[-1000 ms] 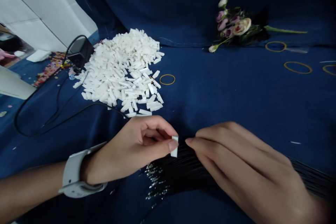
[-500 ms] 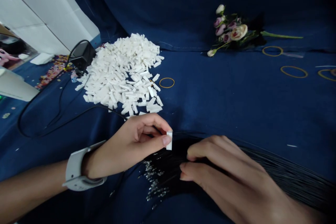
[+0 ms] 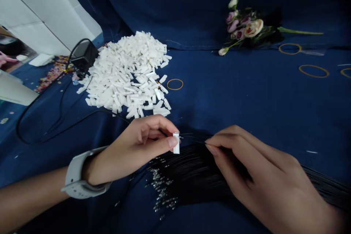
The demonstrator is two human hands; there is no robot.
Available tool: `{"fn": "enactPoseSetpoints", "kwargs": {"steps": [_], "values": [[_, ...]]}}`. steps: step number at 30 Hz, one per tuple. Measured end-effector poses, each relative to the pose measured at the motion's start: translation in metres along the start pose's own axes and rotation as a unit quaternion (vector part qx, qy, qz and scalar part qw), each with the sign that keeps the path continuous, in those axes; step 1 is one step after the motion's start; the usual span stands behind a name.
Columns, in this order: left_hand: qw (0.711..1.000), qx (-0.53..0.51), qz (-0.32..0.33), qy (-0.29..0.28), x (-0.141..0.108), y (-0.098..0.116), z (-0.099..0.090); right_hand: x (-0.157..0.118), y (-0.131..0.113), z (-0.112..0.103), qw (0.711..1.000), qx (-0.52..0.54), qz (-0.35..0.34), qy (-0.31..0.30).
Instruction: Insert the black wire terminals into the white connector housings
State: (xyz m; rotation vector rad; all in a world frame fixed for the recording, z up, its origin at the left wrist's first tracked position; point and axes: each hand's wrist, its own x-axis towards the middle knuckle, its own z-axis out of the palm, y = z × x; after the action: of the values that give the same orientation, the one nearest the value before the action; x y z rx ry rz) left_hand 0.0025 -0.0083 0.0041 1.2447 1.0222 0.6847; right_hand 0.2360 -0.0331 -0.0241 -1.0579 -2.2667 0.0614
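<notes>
Between the thumb and fingertips of my left hand is a small white plastic connector housing, held upright. My right hand pinches a thin black wire, whose bright metal tip points left at the housing's upper right side. Whether that tip is inside the housing or just beside it, I cannot tell. Another fine wire runs right from the top of the housing. Below both hands lies a thick bundle of black wires with shiny metal terminals at its left end.
A large heap of white housings lies behind my left hand. To its left stand a black power adapter with a looping cable and a white cup. Rubber bands and artificial flowers rest on the blue cloth.
My right hand has risen off the wire bundle, moved right, and now pinches a single wire lined up with the housing. My left hand keeps its hold, almost still.
</notes>
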Motion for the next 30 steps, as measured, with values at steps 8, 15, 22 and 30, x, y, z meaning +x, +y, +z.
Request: {"fn": "enactPoseSetpoints", "kwargs": {"steps": [8, 15, 22, 30], "values": [[1.0, 0.013, -0.005, 0.005, 0.001, 0.003, 0.0, -0.007, 0.004, 0.005, 1.0, -0.015, -0.003, 0.0], [1.0, 0.029, -0.012, 0.001, 0.001, 0.006, -0.001, -0.004, 0.002, 0.002, 1.0, -0.011, -0.004, -0.003], [1.0, 0.021, -0.016, 0.0, 0.001, 0.006, 0.0, 0.01, -0.006, -0.001, 1.0, 0.013, -0.005, -0.006], [1.0, 0.019, -0.012, -0.001, -0.001, 0.004, 0.001, 0.013, -0.008, -0.002, 1.0, -0.002, -0.02, -0.008]]}}
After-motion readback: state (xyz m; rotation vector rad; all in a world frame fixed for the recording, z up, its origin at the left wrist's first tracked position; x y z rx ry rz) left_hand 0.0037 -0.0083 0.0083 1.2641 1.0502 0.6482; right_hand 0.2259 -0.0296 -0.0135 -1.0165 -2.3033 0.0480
